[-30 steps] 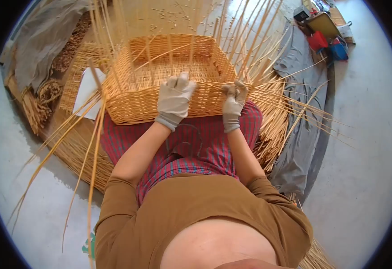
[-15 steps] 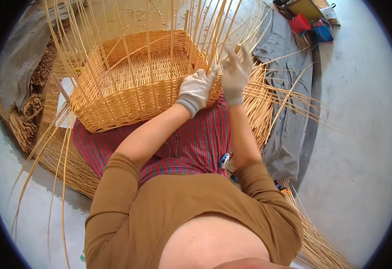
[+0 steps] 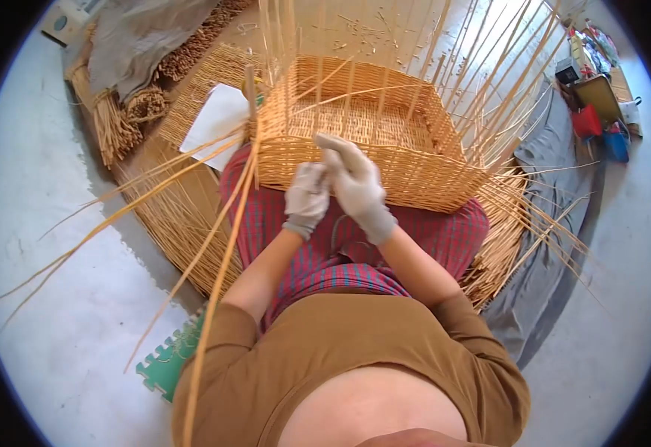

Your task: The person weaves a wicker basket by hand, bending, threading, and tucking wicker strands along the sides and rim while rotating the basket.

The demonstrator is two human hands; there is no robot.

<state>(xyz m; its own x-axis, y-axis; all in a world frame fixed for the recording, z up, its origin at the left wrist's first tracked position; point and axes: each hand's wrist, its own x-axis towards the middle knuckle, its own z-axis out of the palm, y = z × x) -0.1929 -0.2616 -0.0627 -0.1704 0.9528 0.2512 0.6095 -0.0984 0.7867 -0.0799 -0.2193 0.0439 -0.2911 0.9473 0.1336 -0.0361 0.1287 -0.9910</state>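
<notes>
A rectangular wicker basket (image 3: pixel 422 175) rests on my lap with its upright stakes unbent along the far and right sides. Both my hands wear pale work gloves and are close together in front of its near wall. My left hand (image 3: pixel 307 195) is curled closed; whatever it may hold is hidden. Beside it, my right hand (image 3: pixel 357 185) has its fingers stretched toward the left, overlapping the basket's near wall in view. Several long willow rods (image 3: pixel 225 223) stick out from the basket's left corner, next to a short thick stick (image 3: pixel 250 93).
Bundles of cut rods (image 3: pixel 113 127) lie at the left under grey cloth. A white sheet (image 3: pixel 217 119) lies on a woven mat. More rods (image 3: pixel 500 231) and grey fabric (image 3: pixel 538 194) are at the right. A green foam tile (image 3: pixel 173 354) lies at lower left.
My left hand has left the basket's right corner, and both hands have come together before the near wall. The view has swung left, so the basket appears further right.
</notes>
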